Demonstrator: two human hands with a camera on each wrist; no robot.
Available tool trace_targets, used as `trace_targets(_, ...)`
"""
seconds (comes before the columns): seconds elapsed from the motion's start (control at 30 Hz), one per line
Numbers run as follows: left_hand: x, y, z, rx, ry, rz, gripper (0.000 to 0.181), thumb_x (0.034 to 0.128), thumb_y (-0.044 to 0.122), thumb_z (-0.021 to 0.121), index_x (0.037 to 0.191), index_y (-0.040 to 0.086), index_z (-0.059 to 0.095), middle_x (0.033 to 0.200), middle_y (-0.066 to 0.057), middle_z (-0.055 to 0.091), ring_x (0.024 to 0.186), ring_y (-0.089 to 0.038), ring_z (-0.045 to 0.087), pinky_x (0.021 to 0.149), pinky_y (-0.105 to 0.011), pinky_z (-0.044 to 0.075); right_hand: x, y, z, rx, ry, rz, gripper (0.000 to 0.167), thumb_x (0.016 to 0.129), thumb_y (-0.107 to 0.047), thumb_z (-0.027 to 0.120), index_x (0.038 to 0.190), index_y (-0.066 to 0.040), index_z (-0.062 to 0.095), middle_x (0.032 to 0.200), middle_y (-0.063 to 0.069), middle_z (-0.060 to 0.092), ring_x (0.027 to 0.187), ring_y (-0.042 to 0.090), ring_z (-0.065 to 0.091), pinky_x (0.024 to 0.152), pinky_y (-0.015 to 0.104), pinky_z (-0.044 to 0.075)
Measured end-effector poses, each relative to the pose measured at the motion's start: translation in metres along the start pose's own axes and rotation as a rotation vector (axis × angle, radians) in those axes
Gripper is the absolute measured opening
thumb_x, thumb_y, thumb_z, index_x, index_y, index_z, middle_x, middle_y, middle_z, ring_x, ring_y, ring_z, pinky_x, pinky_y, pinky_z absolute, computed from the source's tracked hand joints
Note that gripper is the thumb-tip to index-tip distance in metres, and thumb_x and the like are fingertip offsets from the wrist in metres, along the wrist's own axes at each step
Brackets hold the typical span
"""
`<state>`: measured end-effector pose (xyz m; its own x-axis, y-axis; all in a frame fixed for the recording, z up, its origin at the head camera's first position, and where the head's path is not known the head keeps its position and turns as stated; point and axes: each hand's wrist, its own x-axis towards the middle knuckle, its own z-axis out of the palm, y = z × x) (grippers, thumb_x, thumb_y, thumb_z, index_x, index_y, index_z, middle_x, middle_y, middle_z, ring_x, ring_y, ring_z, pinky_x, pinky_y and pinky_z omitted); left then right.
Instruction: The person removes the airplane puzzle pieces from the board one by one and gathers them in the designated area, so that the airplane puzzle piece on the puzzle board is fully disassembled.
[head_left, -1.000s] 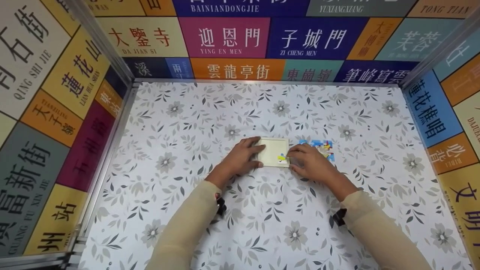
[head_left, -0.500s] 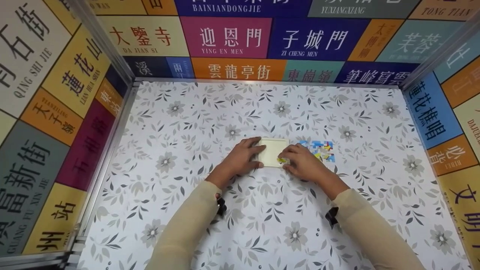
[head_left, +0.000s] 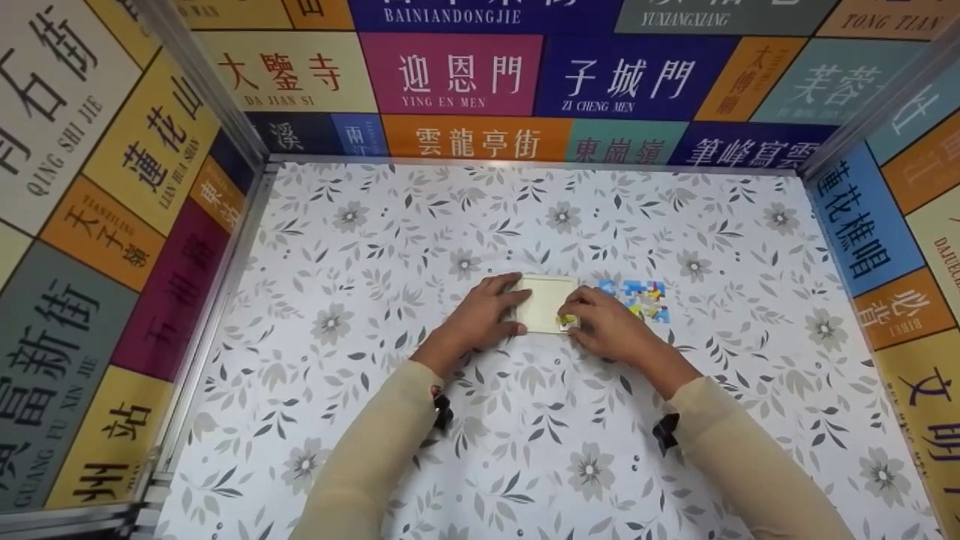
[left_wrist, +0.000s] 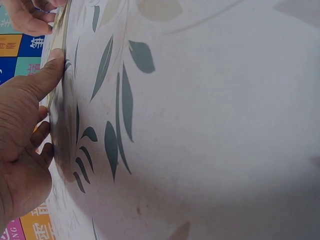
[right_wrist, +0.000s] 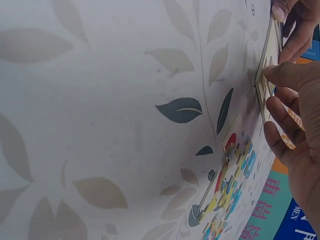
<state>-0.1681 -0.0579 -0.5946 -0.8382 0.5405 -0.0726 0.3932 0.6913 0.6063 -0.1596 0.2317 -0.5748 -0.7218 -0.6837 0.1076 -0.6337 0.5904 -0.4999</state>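
A shallow cream puzzle tray (head_left: 541, 304) lies flat on the table in the head view. My left hand (head_left: 482, 319) grips its left side, thumb at the near corner and fingers toward the far corner. At the tray's near right corner, my right hand (head_left: 609, 324) pinches a small yellow and white jigsaw piece (head_left: 568, 320), partly hidden under the fingers. In the right wrist view the right thumb (right_wrist: 287, 76) touches the tray's edge. The left thumb (left_wrist: 54, 67) lies along the tray's side in the left wrist view.
Several loose jigsaw pieces (head_left: 651, 300), blue, yellow and red, lie just right of the tray, partly behind the right hand. A white floral cloth (head_left: 420, 225) covers the table. Panels with large lettering (head_left: 457, 75) stand along the back and both sides.
My right hand has moved left from the tray's right edge to over the piece in the near right corner, uncovering more loose pieces. The left hand stays put.
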Motion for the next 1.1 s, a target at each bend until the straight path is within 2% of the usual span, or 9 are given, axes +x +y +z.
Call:
trace_targets(0.3,0.001,-0.001,0.0,0.006,0.008,0.017,0.067,0.1046,0.036,0.077,0.164,0.014,0.055,0.179,-0.012,0.037,0.165,-0.038,0.035,0.135,-0.057,0.032,-0.012,0.009,-0.008,-0.035,0.029,-0.027,0.018,0.095,0.0,0.083,0.113,-0.004,0.082,0.123,0.018,0.068,0.111,0.038,0.066,0.097,0.058,0.057)
trace_targets(0.43,0.001,-0.001,0.001,0.005,0.002,0.014,0.067,0.1049,0.036,0.076,0.165,0.014,0.055,0.179,-0.012,0.037,0.165,-0.038,0.035,0.135,-0.057,0.032,-0.022,0.013,-0.013,-0.056,0.027,-0.009,0.016,0.095,0.001,0.083,0.11,-0.005,0.085,0.122,0.016,0.066,0.109,0.035,0.064,0.093,0.055,0.056)
trace_targets(0.53,0.001,-0.002,0.001,0.001,-0.002,0.015,0.067,0.1053,0.037,0.076,0.165,0.014,0.054,0.179,-0.012,0.037,0.165,-0.039,0.035,0.135,-0.058,0.031,-0.031,0.017,-0.018,-0.075,0.022,0.017,0.016,0.096,0.0,0.083,0.111,-0.005,0.085,0.122,0.015,0.065,0.11,0.034,0.064,0.094,0.055,0.055)
trace_targets(0.73,0.001,-0.003,0.001,-0.008,-0.001,0.02,0.067,0.1055,0.036,0.076,0.165,0.014,0.055,0.179,-0.013,0.037,0.165,-0.039,0.035,0.135,-0.058,0.031,-0.053,0.029,-0.028,-0.105,0.086,-0.022,0.015,0.09,0.003,0.086,0.103,-0.004,0.084,0.118,0.018,0.067,0.104,0.034,0.064,0.088,0.053,0.055)
trace_targets(1.1,0.001,-0.002,0.002,-0.009,-0.007,0.002,0.067,0.1058,0.037,0.076,0.166,0.016,0.054,0.18,-0.01,0.036,0.166,-0.038,0.034,0.136,-0.056,0.031,-0.093,0.049,-0.045,-0.157,0.157,-0.004,0.022,0.084,0.01,0.087,0.1,-0.004,0.084,0.116,0.017,0.068,0.099,0.031,0.061,0.079,0.049,0.052)
